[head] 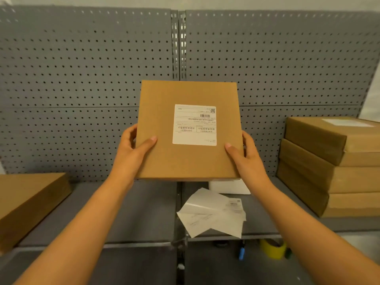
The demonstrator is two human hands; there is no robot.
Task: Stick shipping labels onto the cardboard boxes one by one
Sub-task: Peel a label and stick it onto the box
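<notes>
Up in the middle of the frame, I hold a flat brown box (188,130) in both hands, lifted off the shelf (133,204). My left hand (133,150) grips its left edge: the thumb lies flat on the front face and the fingers curl round behind. My right hand (245,152) does the same on the right edge, thumb on the front, fingers wrapped round the side. Both hands sit near the lower half of the box.

A white label (194,124) is stuck on the front of the box, a little right of the middle. Its print is upside down to me. My right thumb tip is just below its lower right corner but does not touch it.

Behind the box is a grey wall with holes (82,68). The top edge of the box is well below the top of that wall.

Below the box, in the lower middle of the frame, loose label sheets (211,214) lie in a messy pile on the shelf. A small white thing (230,187) sits just behind them, partly hidden by the box.

At the right edge of the frame is a stack of boxes (333,167), and the top one has a label too. It is well apart from my right hand. At the left edge lies another box (30,204). Bare shelf shows between it and my left arm.

Lower right, on a lower level, I see a yellow tape roll (272,248) and a blue pen (242,253).
</notes>
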